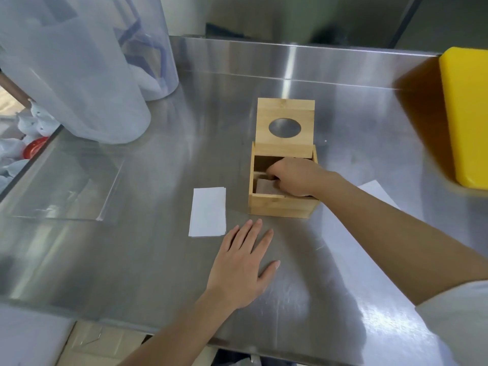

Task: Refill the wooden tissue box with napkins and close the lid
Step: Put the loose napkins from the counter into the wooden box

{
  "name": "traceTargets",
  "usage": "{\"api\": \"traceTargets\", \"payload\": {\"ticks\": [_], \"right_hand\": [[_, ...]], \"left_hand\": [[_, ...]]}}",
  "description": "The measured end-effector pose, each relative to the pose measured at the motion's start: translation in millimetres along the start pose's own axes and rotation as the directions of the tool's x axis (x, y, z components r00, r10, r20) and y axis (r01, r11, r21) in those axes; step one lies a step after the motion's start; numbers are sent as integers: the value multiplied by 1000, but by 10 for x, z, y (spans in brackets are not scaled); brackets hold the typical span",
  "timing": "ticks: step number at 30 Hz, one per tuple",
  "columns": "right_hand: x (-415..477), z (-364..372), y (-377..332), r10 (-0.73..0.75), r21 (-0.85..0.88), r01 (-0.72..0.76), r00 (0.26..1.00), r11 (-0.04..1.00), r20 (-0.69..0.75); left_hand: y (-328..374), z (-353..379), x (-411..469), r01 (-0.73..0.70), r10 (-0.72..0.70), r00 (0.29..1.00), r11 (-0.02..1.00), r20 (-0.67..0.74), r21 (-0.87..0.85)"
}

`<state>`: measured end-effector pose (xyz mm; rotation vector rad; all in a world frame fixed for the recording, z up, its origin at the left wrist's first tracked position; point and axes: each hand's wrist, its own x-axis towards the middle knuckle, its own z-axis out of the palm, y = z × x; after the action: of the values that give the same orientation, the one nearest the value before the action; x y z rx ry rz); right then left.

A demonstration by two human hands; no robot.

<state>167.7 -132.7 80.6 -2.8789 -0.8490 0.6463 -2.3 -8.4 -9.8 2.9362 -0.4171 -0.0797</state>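
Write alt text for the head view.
A person's right hand reaches into an open light wooden tissue box, its oval-holed lid raised, on a stainless steel counter. The left hand lies flat near a white folded napkin stack.

A single head-worn wide-angle view is provided, directed forward and steeply down at close range onto the brushed stainless-steel desk (158,180); wide-angle curvature is noted at frame edges.
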Motion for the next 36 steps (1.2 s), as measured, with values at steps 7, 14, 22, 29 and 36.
{"api": "traceTargets", "payload": {"ticks": [7,14,22,29,36], "right_hand": [[76,61,-5,-8,-55,8,1000,998,0],[-3,11,-49,-74,-18,73,996,997,-46],[-489,21,127,-31,191,160,838,968,-545],[-837,355,602,491,523,-123,573,843,-656],[-1061,736,973,723,470,-550,532,691,-440]], "left_hand": [[1,1,5,6,-6,1000,1000,-11,-10],[-9,0,11,3,-3,1000,1000,-20,-3],[-18,6,1,6,-6,1000,1000,-8,15],[-23,25,0,0,2,1000,999,-31,41],[-3,-10,1,3,-2,1000,999,-24,40]]}}
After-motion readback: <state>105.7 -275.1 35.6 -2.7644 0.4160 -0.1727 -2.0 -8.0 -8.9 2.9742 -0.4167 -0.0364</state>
